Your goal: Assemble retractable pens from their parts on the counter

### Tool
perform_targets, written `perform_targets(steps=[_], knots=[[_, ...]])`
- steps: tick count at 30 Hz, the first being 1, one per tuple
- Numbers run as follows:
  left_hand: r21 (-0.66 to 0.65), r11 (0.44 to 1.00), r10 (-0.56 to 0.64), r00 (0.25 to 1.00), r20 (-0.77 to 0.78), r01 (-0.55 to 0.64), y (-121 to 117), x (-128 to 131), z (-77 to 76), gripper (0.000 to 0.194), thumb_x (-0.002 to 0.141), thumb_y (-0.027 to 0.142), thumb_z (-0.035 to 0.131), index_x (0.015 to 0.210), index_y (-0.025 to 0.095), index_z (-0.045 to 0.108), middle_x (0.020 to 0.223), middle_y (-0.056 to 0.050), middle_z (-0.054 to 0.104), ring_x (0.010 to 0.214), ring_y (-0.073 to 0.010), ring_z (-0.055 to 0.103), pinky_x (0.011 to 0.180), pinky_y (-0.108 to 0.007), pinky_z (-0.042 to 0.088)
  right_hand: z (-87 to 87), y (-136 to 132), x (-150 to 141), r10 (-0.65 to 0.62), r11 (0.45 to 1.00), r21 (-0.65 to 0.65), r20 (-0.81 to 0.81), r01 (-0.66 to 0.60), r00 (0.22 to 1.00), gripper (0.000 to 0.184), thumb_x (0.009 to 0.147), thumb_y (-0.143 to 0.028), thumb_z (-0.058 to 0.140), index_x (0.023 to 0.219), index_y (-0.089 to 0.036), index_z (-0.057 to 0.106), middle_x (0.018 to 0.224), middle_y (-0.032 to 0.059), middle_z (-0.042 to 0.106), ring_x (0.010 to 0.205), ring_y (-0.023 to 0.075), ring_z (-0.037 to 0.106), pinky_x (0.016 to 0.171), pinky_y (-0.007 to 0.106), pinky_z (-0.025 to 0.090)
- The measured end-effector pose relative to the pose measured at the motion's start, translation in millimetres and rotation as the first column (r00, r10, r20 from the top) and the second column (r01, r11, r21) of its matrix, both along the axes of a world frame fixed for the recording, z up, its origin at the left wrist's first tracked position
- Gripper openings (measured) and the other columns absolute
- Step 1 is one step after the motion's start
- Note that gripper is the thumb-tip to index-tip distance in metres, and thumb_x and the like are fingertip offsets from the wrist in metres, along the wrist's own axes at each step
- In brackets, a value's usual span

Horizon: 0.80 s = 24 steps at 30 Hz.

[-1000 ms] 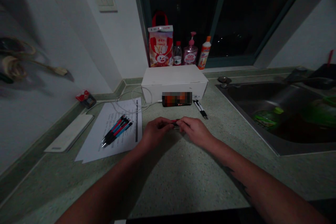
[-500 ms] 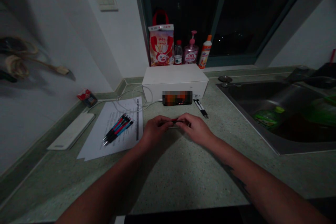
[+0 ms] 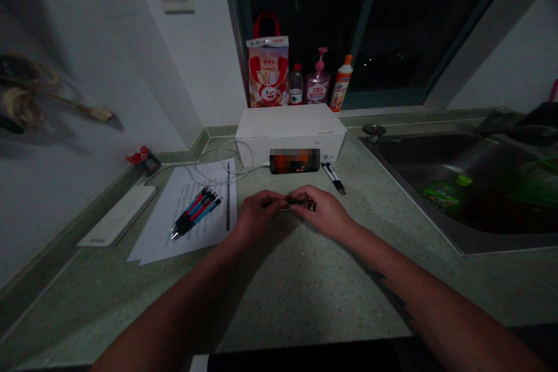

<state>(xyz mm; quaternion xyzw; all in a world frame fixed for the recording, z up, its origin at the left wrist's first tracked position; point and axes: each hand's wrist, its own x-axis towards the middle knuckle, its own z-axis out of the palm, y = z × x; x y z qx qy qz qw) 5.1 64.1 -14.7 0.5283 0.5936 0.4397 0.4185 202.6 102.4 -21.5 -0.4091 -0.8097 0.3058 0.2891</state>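
Over the middle of the counter my left hand and my right hand face each other, fingers pinched together. Between the fingertips they hold a slim dark pen with a bit of red, lying crosswise; much of it is hidden by the fingers. To the left, several pens in black, red and blue lie bunched on printed paper sheets. Two white-and-black pens lie side by side beyond my right hand. Just past my hands, a phone leans on its long side against a white box.
A white cable runs left from the phone to a white slab. At right, a metal sink holds a green bottle. A red bag and several bottles stand behind the box. A small carton sits by the wall.
My fingers have shifted slightly on the pen, and more of its dark length shows between them. Everything else stays in place; the view has tilted a little.
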Motion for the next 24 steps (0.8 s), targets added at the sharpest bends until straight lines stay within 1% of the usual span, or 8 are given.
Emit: perform_targets(steps=[4,7,10,14,17,20,22,24], knots=[[0.003,1.000,-0.020,0.999,-0.032,0.020,1,-2,-3.2,0.013,0.078,0.030,0.071,0.081,0.017,0.074,0.073,-0.003,0.076,0.066,-0.0154,0.065,0.065,-0.027,0.051,-0.7,1,1,0.007,0.999,0.032,0.018,-0.008,1.000,0.011,0.097,-0.028,0.064,0.100,-0.021,0.071,0.090,0.0026,0.074,0.078,0.0171,0.064,0.071,0.029,0.044],[-0.008,0.999,-0.040,0.996,-0.081,0.040,2,-3,-7.1,0.013,0.080,0.030,0.071,0.083,0.017,0.075,0.075,-0.003,0.076,0.069,-0.0163,0.066,0.067,-0.028,0.050,0.8,1,1,0.007,0.999,0.051,0.097,-0.012,0.995,0.019,0.102,-0.030,0.058,0.094,-0.020,0.072,0.090,0.0036,0.073,0.082,0.0181,0.065,0.072,0.029,0.043],[-0.016,0.994,-0.111,0.966,-0.235,0.110,1,-2,-11.0,0.011,0.082,0.026,0.070,0.087,0.018,0.077,0.082,-0.003,0.077,0.075,-0.0183,0.069,0.071,-0.029,0.050,2.0,2,1,-0.028,0.997,0.077,0.210,0.012,0.977,0.030,0.105,-0.032,0.051,0.090,-0.019,0.073,0.088,0.0048,0.071,0.081,0.0183,0.065,0.071,0.029,0.042],[0.066,0.947,-0.220,0.783,-0.582,0.316,-5,1,-15.0,0.009,0.083,0.022,0.073,0.089,0.020,0.080,0.090,-0.006,0.077,0.090,-0.0229,0.068,0.083,-0.034,0.050,1.5,4,4,-0.072,0.993,0.108,0.283,0.043,0.956,0.016,0.100,-0.030,0.061,0.096,-0.020,0.073,0.096,0.0040,0.071,0.085,0.0175,0.065,0.072,0.027,0.041],[0.072,0.907,-0.262,0.688,-0.677,0.416,-8,3,-16.8,0.007,0.082,0.021,0.076,0.088,0.021,0.079,0.093,-0.006,0.075,0.095,-0.0240,0.066,0.086,-0.035,0.049,-1.1,4,5,-0.071,0.992,0.127,0.374,0.025,0.925,0.007,0.094,-0.023,0.065,0.093,-0.021,0.072,0.097,0.0030,0.069,0.083,0.0162,0.064,0.069,0.026,0.039],[0.055,0.919,-0.259,0.702,-0.664,0.391,-5,-1,-16.5,0.006,0.083,0.022,0.075,0.088,0.020,0.078,0.092,-0.005,0.074,0.091,-0.0225,0.066,0.082,-0.033,0.050,-4.5,6,6,-0.068,0.988,0.156,0.453,-0.004,0.889,0.011,0.093,-0.018,0.060,0.090,-0.020,0.071,0.097,0.0040,0.068,0.083,0.0163,0.064,0.069,0.027,0.038],[0.074,0.946,-0.184,0.712,-0.678,0.314,-1,-6,-14.6,0.008,0.086,0.021,0.072,0.091,0.020,0.078,0.092,-0.006,0.073,0.091,-0.0226,0.066,0.081,-0.033,0.050,-6.0,7,5,-0.063,0.986,0.163,0.486,-0.019,0.872,0.012,0.094,-0.018,0.058,0.091,-0.020,0.070,0.097,0.0047,0.068,0.083,0.0167,0.064,0.069,0.027,0.039],[0.095,0.967,-0.094,0.677,-0.730,0.237,3,-12,-11.5,0.013,0.090,0.021,0.067,0.094,0.020,0.079,0.094,-0.008,0.073,0.094,-0.0243,0.065,0.084,-0.036,0.050,-6.4,7,5,-0.067,0.985,0.169,0.511,-0.023,0.857,0.014,0.096,-0.019,0.057,0.092,-0.020,0.070,0.097,0.0054,0.068,0.083,0.0169,0.064,0.069,0.027,0.039]])
